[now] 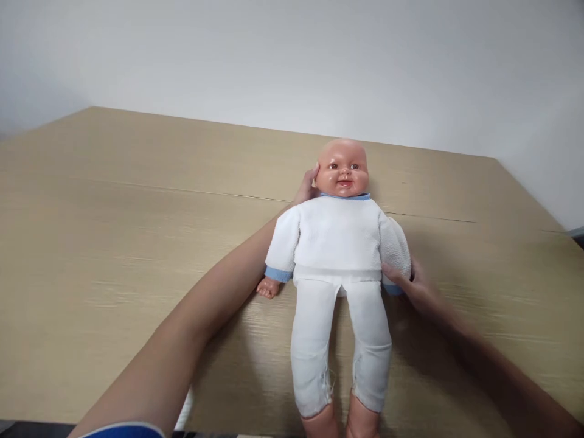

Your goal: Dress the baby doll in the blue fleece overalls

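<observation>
A baby doll (340, 237) in a white top with blue collar and cuffs and white trousers lies face up, its bald head at the far end and its feet toward me. My left hand (309, 187) is at the side of the doll's head and neck, its thumb beside the cheek and the other fingers hidden behind the doll. Lower down, my right hand (410, 283) grips the doll's sleeve and side near the waist. Its thumb lies over the front of the fabric, while the remaining fingers are out of sight underneath.
A light wood-coloured table (137, 255) stretches under the doll, with a seam running across it. Beyond its far edge stands a pale wall (292, 61). A dark object (577, 234), cut off by the frame, shows at the right edge.
</observation>
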Available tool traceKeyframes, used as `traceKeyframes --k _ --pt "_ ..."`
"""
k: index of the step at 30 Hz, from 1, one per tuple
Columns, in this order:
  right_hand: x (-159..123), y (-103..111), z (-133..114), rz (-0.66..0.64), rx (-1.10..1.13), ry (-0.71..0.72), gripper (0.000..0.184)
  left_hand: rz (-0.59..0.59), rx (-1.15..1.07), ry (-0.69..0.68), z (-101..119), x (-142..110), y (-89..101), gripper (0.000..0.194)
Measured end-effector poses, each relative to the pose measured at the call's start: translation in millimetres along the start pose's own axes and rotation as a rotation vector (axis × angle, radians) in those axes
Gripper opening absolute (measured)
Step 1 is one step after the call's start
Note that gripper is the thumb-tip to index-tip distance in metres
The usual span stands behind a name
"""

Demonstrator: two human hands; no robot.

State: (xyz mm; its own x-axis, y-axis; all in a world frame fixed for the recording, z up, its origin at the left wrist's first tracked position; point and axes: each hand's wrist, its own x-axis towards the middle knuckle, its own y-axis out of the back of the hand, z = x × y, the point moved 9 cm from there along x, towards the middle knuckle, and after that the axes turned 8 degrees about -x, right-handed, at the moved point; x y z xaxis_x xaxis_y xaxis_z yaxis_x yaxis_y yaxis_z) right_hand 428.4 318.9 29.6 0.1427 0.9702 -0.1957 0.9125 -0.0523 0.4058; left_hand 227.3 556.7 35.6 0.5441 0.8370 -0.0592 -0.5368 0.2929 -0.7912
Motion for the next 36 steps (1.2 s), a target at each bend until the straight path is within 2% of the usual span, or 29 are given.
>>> traceKeyframes --k 4,7,13,22,36 --pt "-6 4 -13 0.098 -0.303 0.142 0.071 -0.015 0.024 0.031 5 -9 0.8 0.066" --pt "-6 4 -18 0.125 -0.39 0.198 0.071 -0.028 0.045 0.074 5 -10 3.3 0.068" --pt "-2 6 -12 0.116 -0.437 0.189 0.075 -0.075 0.033 0.144 3 -4 1.2 0.069" --pt "-8 7 -4 0.141 -0.465 0.203 0.072 -0.124 0.08 0.117 6 -16 -6.5 0.069" --pt "-14 5 -10 0.142 -0.488 0.266 0.069 -0.18 0.259 0.058 17 -16 -12.6 0.06"
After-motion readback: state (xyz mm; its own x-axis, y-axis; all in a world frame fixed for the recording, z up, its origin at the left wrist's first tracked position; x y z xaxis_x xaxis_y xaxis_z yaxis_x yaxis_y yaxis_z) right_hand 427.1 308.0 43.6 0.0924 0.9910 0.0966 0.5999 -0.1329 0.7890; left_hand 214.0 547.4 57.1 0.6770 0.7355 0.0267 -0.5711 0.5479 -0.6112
